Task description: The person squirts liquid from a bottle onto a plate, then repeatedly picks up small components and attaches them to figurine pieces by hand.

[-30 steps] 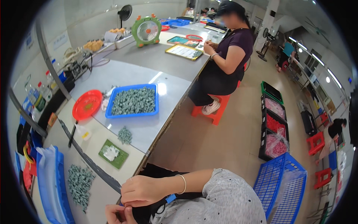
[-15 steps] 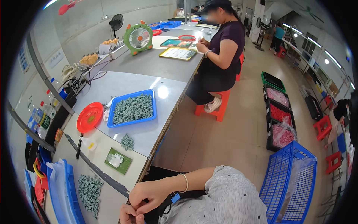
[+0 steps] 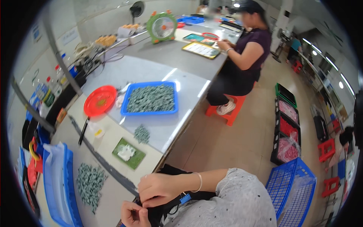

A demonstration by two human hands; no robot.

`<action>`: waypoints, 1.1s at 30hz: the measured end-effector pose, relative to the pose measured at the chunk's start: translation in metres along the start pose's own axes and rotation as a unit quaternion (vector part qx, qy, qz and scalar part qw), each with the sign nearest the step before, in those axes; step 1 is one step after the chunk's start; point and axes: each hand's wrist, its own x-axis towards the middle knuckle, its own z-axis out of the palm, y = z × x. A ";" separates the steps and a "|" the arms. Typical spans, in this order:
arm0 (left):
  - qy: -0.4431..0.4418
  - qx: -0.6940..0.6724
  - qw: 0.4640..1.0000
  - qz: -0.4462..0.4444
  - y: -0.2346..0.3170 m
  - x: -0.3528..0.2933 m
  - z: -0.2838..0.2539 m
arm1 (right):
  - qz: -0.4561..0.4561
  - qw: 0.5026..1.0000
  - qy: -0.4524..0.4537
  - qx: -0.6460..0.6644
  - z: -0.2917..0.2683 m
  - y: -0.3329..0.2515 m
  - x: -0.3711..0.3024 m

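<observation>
At the table's near edge my two hands meet, fingertips close together. My right hand [image 3: 159,188], with a pale bangle on its wrist, is bent downward with fingers curled in a pinch. Just below it my left hand [image 3: 134,215] has thumb and finger drawn together. Whatever lies between the fingers is too small or hidden to make out. Closest to them on the table are a green rectangular pad [image 3: 137,160] bearing a white soft-looking lump [image 3: 126,152], and a spread heap of small grey-green pieces [image 3: 90,185]. A smaller pile of such pieces [image 3: 141,134] lies beyond the pad.
A blue tray [image 3: 177,99] full of grey-green pieces stands farther off, beside a red round plate [image 3: 90,110] and a black pen-like stick [image 3: 82,132]. Left is a lined blue bin [image 3: 68,178]. Blue baskets [image 3: 281,181] stand right. A co-worker [image 3: 251,53] sits along the table.
The view has shifted, so the table's things sit differently in the picture. My hands stay together at the edge, the right one slightly raised and turned.
</observation>
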 end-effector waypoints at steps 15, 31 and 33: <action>-0.106 0.007 0.994 -0.021 -0.001 0.010 -0.009 | 0.025 0.992 -0.070 0.098 -0.009 0.002 0.003; 0.042 0.048 0.998 -0.015 -0.008 0.007 0.013 | -0.014 0.999 -0.013 -0.034 -0.018 0.010 0.002; 0.052 0.065 0.996 -0.011 -0.008 0.008 0.015 | -0.017 0.999 -0.015 -0.050 -0.019 0.010 0.003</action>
